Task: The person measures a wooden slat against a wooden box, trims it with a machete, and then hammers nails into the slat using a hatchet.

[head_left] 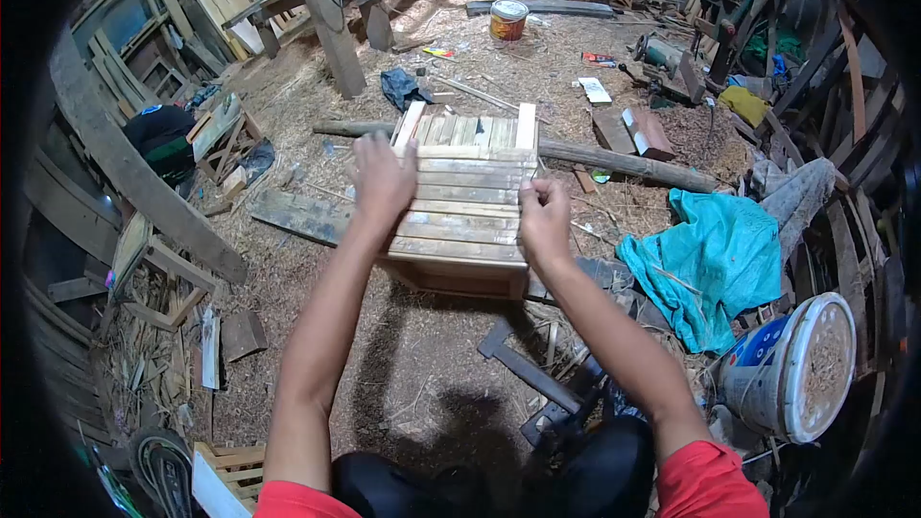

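Observation:
In the middle of the head view, a small slatted wooden box (460, 223) stands on the ground, with pale narrow strips across its top. Two light posts and more slats show at its far end. My left hand (381, 180) is closed over its left edge near the far corner. On the opposite edge, my right hand (545, 223) grips with thumb and fingers curled together. Whether a small item is also pinched there is hidden. Beneath and beside the box lie a grey plank (297, 215) and a round pole (633, 167).
Wood shavings cover the ground. To the right are a crumpled turquoise sheet (720, 254) and a tipped white bucket (825, 364). A dark metal tool (528, 372) lies before my knees. Slanted posts (331, 24) stand left; a paint bucket (508, 21) sits farther back.

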Available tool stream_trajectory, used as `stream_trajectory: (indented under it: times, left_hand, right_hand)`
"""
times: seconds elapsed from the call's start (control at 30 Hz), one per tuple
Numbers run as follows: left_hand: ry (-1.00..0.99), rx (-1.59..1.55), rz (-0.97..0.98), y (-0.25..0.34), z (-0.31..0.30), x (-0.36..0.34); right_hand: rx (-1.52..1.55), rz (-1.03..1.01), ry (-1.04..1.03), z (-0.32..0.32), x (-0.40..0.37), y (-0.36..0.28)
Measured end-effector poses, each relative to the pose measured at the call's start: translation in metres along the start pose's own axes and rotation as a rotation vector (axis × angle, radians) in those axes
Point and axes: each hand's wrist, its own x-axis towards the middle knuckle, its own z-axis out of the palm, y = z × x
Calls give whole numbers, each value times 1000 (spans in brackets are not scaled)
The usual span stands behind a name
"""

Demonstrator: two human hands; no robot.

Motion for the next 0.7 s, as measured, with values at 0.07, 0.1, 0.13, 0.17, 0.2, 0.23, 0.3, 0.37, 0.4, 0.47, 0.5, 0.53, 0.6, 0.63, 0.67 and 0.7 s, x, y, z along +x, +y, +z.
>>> stream_trajectory:
  times: [0.07,0.1,0.13,0.17,0.2,0.23,0.3,0.37,0.4,0.47,0.5,0.53,0.6,0.63,0.67,0.7]
  left_hand:
    - [-24,-179,181,32,7,2]
    - [-119,-278,234,46,14,2]
    - [-185,-293,215,63,20,0]
    - [-255,-307,197,80,25,-5]
    - [-280,-311,213,93,28,-9]
    - [-317,-291,227,96,27,-9]
    - [-401,-245,250,98,20,-13]
    - [-358,-230,302,97,14,-18]
    - [-336,-214,318,96,14,-21]
    - [-307,-205,333,98,13,-23]
    - [-300,-200,349,97,14,-21]
    - [-298,-199,365,97,17,-19]
    - [-321,-218,398,97,20,-17]
    - [-306,-254,423,97,20,-14]
    - [-296,-294,444,96,19,-15]
    - [-288,-338,459,95,21,-17]
  right_hand:
    - [-74,6,30,1,2,10]
    - [-90,-13,71,1,1,11]
    - [-104,-35,113,3,0,8]
    - [-119,-53,158,4,-4,6]
    - [-100,-24,146,4,-8,6]
    - [-93,9,130,4,-7,6]
    - [-16,73,140,-1,-7,6]
    - [-154,-118,208,-13,-1,5]
    - [-228,-217,236,-21,5,4]
    - [-228,-241,143,-39,25,-17]
    - [-235,-246,99,-45,34,-23]
    - [-247,-231,7,-49,41,-22]
    - [-274,-212,-168,-53,63,-20]
    - [-307,-240,-175,-53,74,-15]
    - [-345,-262,-184,-53,81,-9]
    - [-387,-281,-198,-55,88,-7]
